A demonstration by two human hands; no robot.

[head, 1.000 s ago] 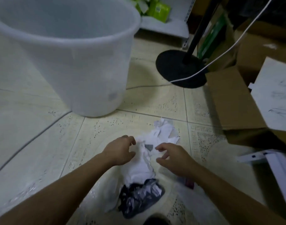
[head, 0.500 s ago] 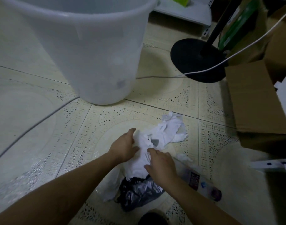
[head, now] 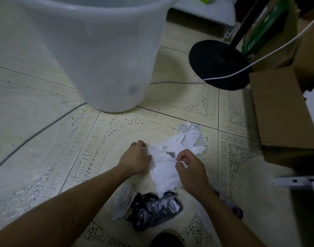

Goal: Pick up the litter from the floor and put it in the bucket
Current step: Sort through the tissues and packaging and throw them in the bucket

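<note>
Head view: bucket (head: 92, 50) beyond white paper (head: 170, 168), black stand base (head: 218, 65) right.

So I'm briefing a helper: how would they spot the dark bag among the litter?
Start at the big white bucket. On the floor below it lies white crumpled paper; the dark bag lies just nearer the camera. It alone is glossy black, with a small white label.

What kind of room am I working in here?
Probably a shop stockroom or back storage area: brown cardboard boxes stacked at the right, a white metal shelving unit behind the translucent white plastic bucket, and a patterned cream tiled floor.
</note>
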